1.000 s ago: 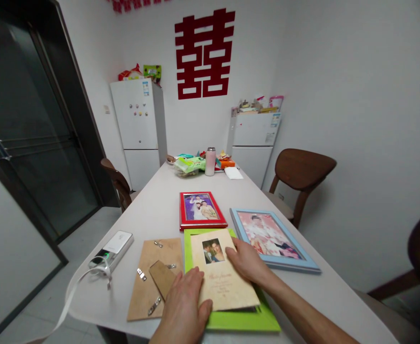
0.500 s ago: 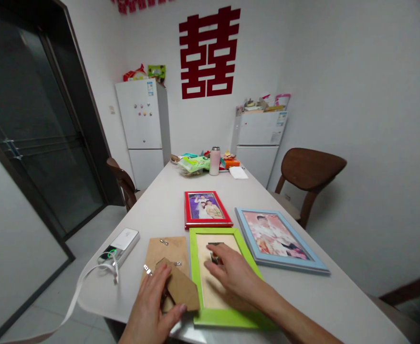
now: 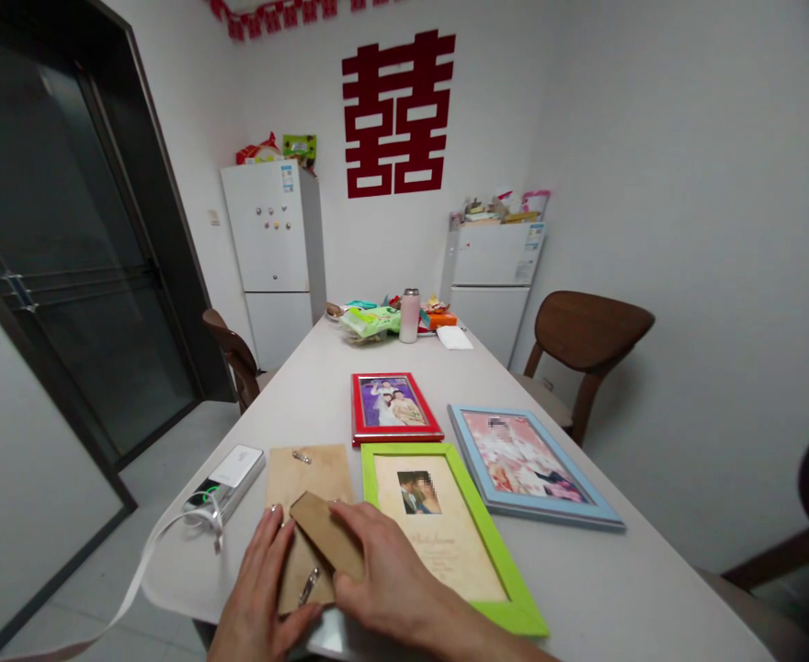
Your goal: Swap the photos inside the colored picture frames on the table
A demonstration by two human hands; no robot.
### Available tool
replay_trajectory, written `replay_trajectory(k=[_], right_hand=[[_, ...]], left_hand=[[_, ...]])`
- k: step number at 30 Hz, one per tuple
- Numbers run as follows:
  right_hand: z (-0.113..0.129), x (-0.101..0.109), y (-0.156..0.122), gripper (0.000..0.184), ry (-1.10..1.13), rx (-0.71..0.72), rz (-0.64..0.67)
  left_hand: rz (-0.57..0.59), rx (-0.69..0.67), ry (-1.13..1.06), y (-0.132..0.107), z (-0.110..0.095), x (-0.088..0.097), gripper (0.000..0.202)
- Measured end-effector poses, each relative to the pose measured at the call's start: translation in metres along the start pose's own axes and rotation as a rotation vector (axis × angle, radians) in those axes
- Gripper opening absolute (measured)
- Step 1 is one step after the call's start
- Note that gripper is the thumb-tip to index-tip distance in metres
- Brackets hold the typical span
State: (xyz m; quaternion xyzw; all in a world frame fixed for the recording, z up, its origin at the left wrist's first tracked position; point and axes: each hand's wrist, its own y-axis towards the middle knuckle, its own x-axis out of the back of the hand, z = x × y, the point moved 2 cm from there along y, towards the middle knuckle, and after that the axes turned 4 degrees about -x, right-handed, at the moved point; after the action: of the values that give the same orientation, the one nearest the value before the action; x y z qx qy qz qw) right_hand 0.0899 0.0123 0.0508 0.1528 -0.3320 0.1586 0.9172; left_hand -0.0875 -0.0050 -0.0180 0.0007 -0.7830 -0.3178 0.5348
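A brown frame backing board (image 3: 308, 478) with metal clips and a fold-out stand lies at the table's near edge. My left hand (image 3: 256, 593) rests flat on its near left part, fingers spread. My right hand (image 3: 383, 575) lies across the board's right side, fingers closed on the stand (image 3: 325, 533). Just to the right lies a green picture frame (image 3: 494, 561) with a beige photo card (image 3: 438, 529) set inside it. Beyond it are a red framed photo (image 3: 392, 406) and a blue framed photo (image 3: 525, 464).
A white power bank (image 3: 229, 473) with a white strap lies at the table's left edge. Snack packets and a pink flask (image 3: 410, 315) stand at the far end. Wooden chairs (image 3: 584, 336) flank the white table (image 3: 604, 588). Two white fridges stand against the back wall.
The beige card now lies flat inside the green frame. My right hand left the card and moved left onto the backing board's stand; my left hand shifted left on the board.
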Motion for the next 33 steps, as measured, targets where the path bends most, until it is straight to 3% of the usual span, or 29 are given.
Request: replay_trajectory(k=[4, 7, 9, 14, 17, 20, 27, 33], right_hand=[[0.01, 0.031, -0.008, 0.061, 0.008, 0.041, -0.067], [0.007, 0.06, -0.019, 0.059, -0.029, 0.063, -0.13], [-0.004, 0.077, -0.027, 0.055, -0.059, 0.028, -0.175], [-0.044, 0.102, -0.046, 0.037, -0.116, -0.163, -0.152], [-0.062, 0.102, -0.054, 0.039, -0.126, -0.257, -0.082], [-0.075, 0.095, -0.058, 0.042, -0.172, -0.283, -0.037], [-0.095, 0.078, -0.055, 0.043, -0.307, -0.268, -0.092], [-0.091, 0.066, -0.057, 0.041, -0.396, -0.254, -0.124]], left_hand=[[-0.08, -0.075, -0.008, 0.022, -0.023, 0.028, 0.075], [-0.111, -0.103, -0.046, 0.039, -0.048, 0.035, 0.077], [-0.064, -0.134, -0.099, 0.047, -0.066, 0.025, 0.084], [0.096, -0.136, -0.213, 0.056, -0.102, -0.026, 0.084], [0.177, -0.099, -0.259, 0.061, -0.109, -0.046, 0.078], [0.258, -0.069, -0.293, 0.063, -0.107, -0.052, 0.076], [0.461, 0.0, -0.289, 0.071, -0.104, -0.039, 0.066], [0.429, -0.003, -0.234, 0.08, -0.104, -0.033, 0.04]])
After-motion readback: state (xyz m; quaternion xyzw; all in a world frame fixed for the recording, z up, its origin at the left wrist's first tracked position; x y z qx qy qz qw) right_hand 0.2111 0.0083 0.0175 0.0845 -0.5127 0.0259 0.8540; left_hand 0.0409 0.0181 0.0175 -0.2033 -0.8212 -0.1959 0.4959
